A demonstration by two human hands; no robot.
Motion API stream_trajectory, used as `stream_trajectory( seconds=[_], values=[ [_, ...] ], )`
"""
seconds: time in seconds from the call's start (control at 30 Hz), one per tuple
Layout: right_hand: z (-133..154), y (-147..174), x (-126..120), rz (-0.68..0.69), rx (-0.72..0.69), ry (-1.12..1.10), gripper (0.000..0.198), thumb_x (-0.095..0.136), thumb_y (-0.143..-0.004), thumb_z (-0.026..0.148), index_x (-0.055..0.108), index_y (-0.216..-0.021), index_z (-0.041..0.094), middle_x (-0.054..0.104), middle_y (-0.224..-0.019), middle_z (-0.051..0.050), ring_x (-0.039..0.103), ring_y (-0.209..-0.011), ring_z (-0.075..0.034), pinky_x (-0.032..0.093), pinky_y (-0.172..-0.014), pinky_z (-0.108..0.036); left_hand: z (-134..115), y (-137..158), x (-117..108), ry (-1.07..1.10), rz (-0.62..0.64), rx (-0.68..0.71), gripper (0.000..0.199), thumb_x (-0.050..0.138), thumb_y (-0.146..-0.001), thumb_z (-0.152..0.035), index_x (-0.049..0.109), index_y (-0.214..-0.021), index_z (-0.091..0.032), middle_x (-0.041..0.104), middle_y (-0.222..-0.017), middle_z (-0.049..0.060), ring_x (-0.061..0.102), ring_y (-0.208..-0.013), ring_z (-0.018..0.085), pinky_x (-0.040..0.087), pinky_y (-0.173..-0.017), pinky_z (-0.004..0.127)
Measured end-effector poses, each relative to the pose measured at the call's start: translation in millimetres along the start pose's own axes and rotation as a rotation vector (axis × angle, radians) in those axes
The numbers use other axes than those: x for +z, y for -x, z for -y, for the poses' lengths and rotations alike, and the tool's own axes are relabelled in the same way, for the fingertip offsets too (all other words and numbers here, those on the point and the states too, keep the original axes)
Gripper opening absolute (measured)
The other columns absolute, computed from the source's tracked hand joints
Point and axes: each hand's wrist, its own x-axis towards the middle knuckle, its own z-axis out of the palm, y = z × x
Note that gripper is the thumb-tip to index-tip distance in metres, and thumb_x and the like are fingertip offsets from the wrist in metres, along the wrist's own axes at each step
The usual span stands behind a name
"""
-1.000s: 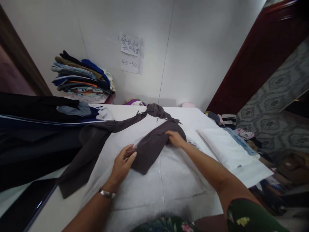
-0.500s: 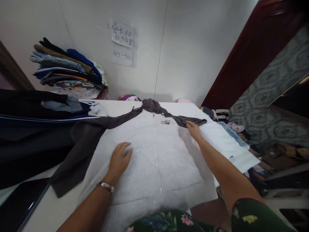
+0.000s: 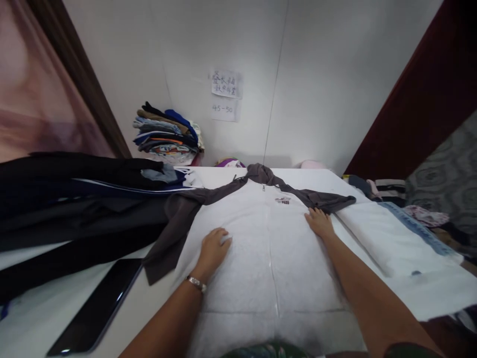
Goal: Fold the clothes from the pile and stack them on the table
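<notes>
A hooded zip jacket (image 3: 246,258) with a white body and dark grey sleeves lies front up on the white table, its hood toward the wall. My left hand (image 3: 215,246) rests on the jacket's left front, fingers lying loosely on the cloth with the thumb apart. Over on the other side, my right hand (image 3: 319,222) lies flat with spread fingers, touching the white body just below the right grey sleeve (image 3: 328,200). The left grey sleeve (image 3: 167,248) stretches down and outward. A closed zip (image 3: 271,258) runs down the middle.
Dark clothes (image 3: 93,214) lie heaped at the left, with a black phone-like slab (image 3: 99,306) in front. A folded clothes stack (image 3: 167,134) stands by the wall. White folded cloth (image 3: 383,233) and more garments (image 3: 391,191) lie at the right. Paper signs (image 3: 226,94) hang on the wall.
My right hand has come off the right sleeve onto the jacket body below it. The right side of the jacket lies flatter. The camera view has turned left; my left hand stays on the cloth.
</notes>
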Motion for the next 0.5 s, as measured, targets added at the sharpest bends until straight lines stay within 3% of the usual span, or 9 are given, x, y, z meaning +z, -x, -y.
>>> stream_trajectory(
  seconds=[0.17, 0.23, 0.37, 0.5],
  values=[
    [-2, -1, 4, -0.01, 0.003, -0.013, 0.058, 0.026, -0.097, 0.049, 0.041, -0.145, 0.021, 0.038, -0.152, -0.011, 0.032, -0.14, -0.028, 0.024, -0.112, -0.048, -13, -9, -19, 0.043, 0.122, -0.163, 0.031, 0.056, -0.084, -0.034, 0.065, -0.109, -0.018, 0.067, -0.119, 0.007, 0.063, -0.107, 0.019, 0.047, -0.095, 0.029],
    [-4, -1, 5, -0.023, -0.008, -0.018, 0.058, 0.026, -0.096, 0.05, 0.041, -0.145, 0.021, 0.038, -0.152, -0.011, 0.032, -0.14, -0.028, 0.024, -0.112, -0.048, -19, -22, -33, 0.001, 0.136, -0.165, 0.036, 0.054, -0.085, -0.037, 0.064, -0.114, -0.017, 0.065, -0.123, 0.008, 0.063, -0.104, 0.019, 0.047, -0.093, 0.028],
    [-5, -2, 7, -0.031, -0.019, -0.025, 0.059, 0.026, -0.096, 0.05, 0.042, -0.144, 0.02, 0.039, -0.151, -0.012, 0.032, -0.14, -0.028, 0.024, -0.112, -0.048, -27, -68, -64, -0.25, 0.044, -0.073, 0.033, 0.048, -0.09, -0.037, 0.065, -0.112, -0.019, 0.066, -0.122, 0.007, 0.062, -0.105, 0.018, 0.045, -0.091, 0.027],
    [-5, -2, 9, -0.049, -0.026, -0.045, 0.058, 0.025, -0.096, 0.05, 0.044, -0.142, 0.02, 0.04, -0.151, -0.011, 0.033, -0.139, -0.028, 0.025, -0.112, -0.048, -19, -120, -82, -0.457, 0.009, -0.054, 0.031, 0.039, -0.094, -0.029, 0.068, -0.098, -0.018, 0.069, -0.111, 0.01, 0.06, -0.108, 0.022, 0.042, -0.092, 0.032]
  ],
)
